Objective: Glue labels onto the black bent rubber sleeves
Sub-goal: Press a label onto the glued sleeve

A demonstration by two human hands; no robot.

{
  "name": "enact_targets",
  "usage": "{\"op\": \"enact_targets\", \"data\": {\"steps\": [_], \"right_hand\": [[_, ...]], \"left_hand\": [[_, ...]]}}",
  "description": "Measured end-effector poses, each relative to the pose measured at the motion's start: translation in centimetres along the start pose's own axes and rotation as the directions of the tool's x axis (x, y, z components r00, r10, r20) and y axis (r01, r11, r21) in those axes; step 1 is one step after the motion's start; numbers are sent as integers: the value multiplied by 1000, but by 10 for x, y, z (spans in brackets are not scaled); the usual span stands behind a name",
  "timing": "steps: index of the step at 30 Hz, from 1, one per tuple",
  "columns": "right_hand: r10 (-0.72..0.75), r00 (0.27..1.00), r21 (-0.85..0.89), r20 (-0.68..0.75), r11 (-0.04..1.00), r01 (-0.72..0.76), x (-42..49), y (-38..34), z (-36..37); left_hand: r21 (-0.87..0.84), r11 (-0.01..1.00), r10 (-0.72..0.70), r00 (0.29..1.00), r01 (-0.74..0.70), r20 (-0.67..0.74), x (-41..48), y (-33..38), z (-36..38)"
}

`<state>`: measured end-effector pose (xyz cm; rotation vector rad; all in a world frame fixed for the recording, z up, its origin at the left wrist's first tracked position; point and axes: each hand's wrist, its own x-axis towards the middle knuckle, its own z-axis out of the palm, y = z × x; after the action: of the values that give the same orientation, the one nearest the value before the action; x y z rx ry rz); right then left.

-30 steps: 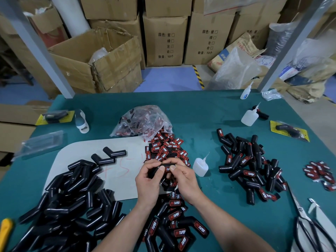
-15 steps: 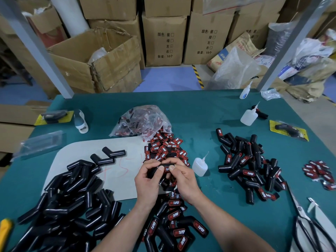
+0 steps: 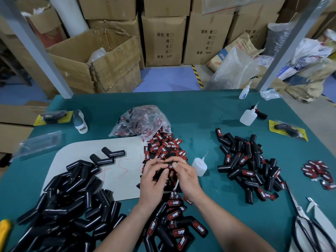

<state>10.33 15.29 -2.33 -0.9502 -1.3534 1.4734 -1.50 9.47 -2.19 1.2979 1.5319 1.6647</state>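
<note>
Teal table [image 3: 200, 113] across frame. At L, big heap of plain black bent rubber sleeves [image 3: 69, 200]; at R, labelled heap [image 3: 249, 170]; centre, loose red-black "TAPER" labels [image 3: 163, 144]. Over those, L hand [image 3: 152, 180] wrapped round one sleeve [image 3: 157, 175], R hand [image 3: 185, 177] pinching its other end. Small clear glue bottle [image 3: 199, 166] just beside R hand, untouched. Vs 1 s ago: same spot, same grip, but red label [image 3: 171, 166] now showing betw. thumbs. Prob. seated, being pressed while glue sets.
</note>
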Motion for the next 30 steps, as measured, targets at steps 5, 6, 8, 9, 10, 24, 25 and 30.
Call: {"op": "enact_targets", "data": {"steps": [5, 6, 8, 9, 10, 24, 25, 30], "right_hand": [[53, 997, 199, 59, 978, -63, 0, 5, -3], [53, 996, 210, 66, 976, -66, 0, 5, -4], [38, 998, 174, 57, 984, -47, 0, 6, -4], [28, 999, 128, 45, 991, -33, 0, 7, -4], [18, 999, 73, 30, 997, -20, 0, 7, -3], [-19, 1000, 6, -17, 1000, 19, -1, -3, -1], [-31, 999, 5, -19, 999, 31, -2, -5, -1], [-44, 998, -19, -36, 999, 43, -2, -6, 0]], "left_hand": [[6, 1000, -11, 1000, 11, -11, 1, 0, 0], [9, 1000, -10, 1000, 10, -11, 1, 0, 0], [24, 1000, 1, 1000, -1, -4, 0, -1, 0], [30, 1000, 5, 1000, -5, -1, 0, -2, 0], [35, 999, 7, 1000, -7, 3, 0, -2, 0], [64, 998, -12, 1000, 11, 16, 0, -2, 2], [71, 997, 0, 1000, -1, 20, 0, -3, 2], [79, 997, 8, 1000, -10, 14, -2, -3, 2]]}}
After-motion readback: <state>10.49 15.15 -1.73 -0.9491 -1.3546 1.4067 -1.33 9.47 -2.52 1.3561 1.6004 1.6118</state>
